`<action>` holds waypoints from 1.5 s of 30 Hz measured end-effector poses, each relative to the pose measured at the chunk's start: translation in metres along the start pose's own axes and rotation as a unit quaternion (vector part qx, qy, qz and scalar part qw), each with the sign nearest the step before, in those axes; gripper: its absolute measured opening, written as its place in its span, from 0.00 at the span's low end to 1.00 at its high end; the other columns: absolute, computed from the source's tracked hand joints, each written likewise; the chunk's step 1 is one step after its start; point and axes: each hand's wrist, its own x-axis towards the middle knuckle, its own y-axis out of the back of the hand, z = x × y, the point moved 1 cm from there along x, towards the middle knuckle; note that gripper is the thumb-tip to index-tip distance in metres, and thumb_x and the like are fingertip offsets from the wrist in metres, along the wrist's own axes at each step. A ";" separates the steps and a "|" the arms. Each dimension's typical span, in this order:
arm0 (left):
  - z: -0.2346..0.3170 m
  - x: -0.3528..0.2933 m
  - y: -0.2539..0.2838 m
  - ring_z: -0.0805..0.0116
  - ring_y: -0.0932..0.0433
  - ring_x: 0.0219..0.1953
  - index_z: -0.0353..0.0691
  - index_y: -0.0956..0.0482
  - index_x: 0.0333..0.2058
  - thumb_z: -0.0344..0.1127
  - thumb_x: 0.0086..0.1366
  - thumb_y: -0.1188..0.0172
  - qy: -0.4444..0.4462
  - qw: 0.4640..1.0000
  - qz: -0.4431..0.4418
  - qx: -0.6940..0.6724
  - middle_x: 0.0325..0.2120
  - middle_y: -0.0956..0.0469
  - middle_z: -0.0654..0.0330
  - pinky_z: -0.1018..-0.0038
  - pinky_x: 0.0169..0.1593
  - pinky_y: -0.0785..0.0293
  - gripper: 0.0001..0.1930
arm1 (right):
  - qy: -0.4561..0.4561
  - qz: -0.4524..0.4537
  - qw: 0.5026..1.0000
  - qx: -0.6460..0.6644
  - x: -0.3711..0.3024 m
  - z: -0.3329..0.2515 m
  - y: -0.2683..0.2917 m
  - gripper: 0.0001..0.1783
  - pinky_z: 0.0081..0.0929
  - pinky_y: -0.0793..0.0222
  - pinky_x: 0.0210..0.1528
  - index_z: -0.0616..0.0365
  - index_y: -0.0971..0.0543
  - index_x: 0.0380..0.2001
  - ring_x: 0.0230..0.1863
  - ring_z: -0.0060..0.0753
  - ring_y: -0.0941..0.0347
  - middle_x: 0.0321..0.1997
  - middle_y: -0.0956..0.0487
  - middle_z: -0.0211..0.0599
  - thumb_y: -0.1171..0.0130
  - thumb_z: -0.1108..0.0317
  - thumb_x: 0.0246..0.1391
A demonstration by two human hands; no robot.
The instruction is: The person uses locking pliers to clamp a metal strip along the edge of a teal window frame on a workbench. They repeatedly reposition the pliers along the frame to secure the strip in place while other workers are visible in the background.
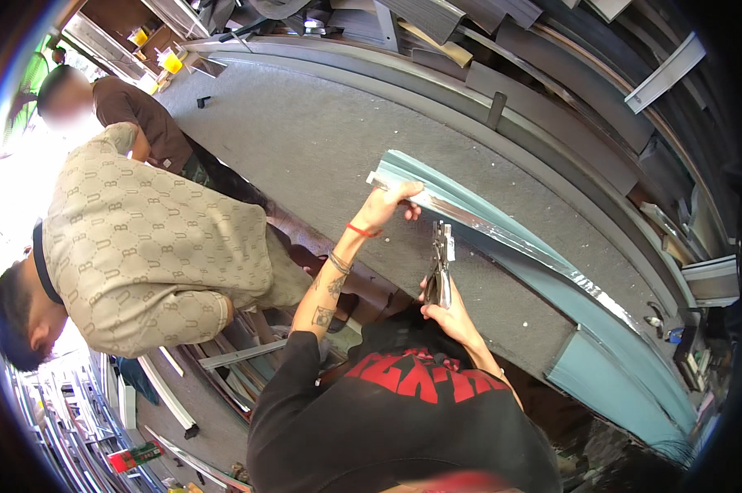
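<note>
My left hand [387,205] is closed around the near end of a long silver metal profile [486,222], thumb on top. That profile runs away to the right along a pale blue-green strip [436,174]; whether the two are joined I cannot tell. Lower and to the right, my right hand [446,311] is wrapped around the handles of metal pliers [441,255]. Their jaws point up, just right of my left hand and apart from the profile. The fingers of the right hand are partly hidden behind the handles.
A grey-covered worktable [305,115] spreads ahead of me. More blue-green panels [601,378] lie at the right. Racks of long profiles [552,66] stand along the far side. A person in a beige shirt [157,246] bends close at my left, with another person in brown [141,115] beyond.
</note>
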 end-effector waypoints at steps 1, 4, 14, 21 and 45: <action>0.006 -0.007 -0.001 0.75 0.27 0.22 0.35 0.24 0.27 0.43 0.61 0.45 -0.002 0.999 0.007 0.035 0.20 0.25 0.61 0.80 0.25 0.32 0.15 | 0.005 0.007 1.000 -0.003 0.005 -0.004 -0.007 0.42 0.25 0.31 0.39 0.57 0.45 0.60 0.42 0.27 0.34 0.46 0.34 0.35 0.46 0.80 0.37; 0.019 -0.018 -0.003 0.78 0.30 0.22 0.37 0.24 0.28 0.48 0.61 0.44 0.023 0.994 0.023 0.101 0.20 0.27 0.65 0.81 0.26 0.35 0.17 | 0.018 0.030 0.999 0.002 0.016 -0.015 -0.026 0.47 0.29 0.37 0.50 0.57 0.49 0.63 0.47 0.29 0.36 0.49 0.35 0.35 0.43 0.76 0.35; 0.024 -0.023 -0.014 0.79 0.33 0.21 0.38 0.25 0.24 0.50 0.60 0.42 -0.003 0.993 0.068 0.096 0.18 0.29 0.66 0.80 0.24 0.37 0.19 | 0.098 0.117 0.988 -0.001 0.034 -0.025 -0.051 0.53 0.25 0.36 0.46 0.55 0.57 0.66 0.54 0.33 0.42 0.56 0.42 0.40 0.43 0.70 0.36; 0.019 -0.024 -0.011 0.80 0.29 0.21 0.38 0.23 0.27 0.45 0.58 0.39 -0.009 0.995 0.058 0.084 0.19 0.26 0.66 0.82 0.24 0.34 0.14 | 0.062 0.105 0.978 0.170 0.028 -0.036 -0.058 0.50 0.22 0.35 0.44 0.58 0.51 0.65 0.53 0.28 0.39 0.55 0.37 0.39 0.44 0.68 0.33; 0.019 -0.035 -0.024 0.81 0.32 0.22 0.38 0.23 0.32 0.40 0.61 0.42 -0.027 0.994 0.102 0.040 0.25 0.27 0.69 0.83 0.24 0.36 0.10 | 0.064 0.115 0.986 0.106 0.032 -0.045 -0.066 0.46 0.20 0.36 0.40 0.61 0.44 0.61 0.45 0.25 0.38 0.51 0.36 0.37 0.44 0.66 0.33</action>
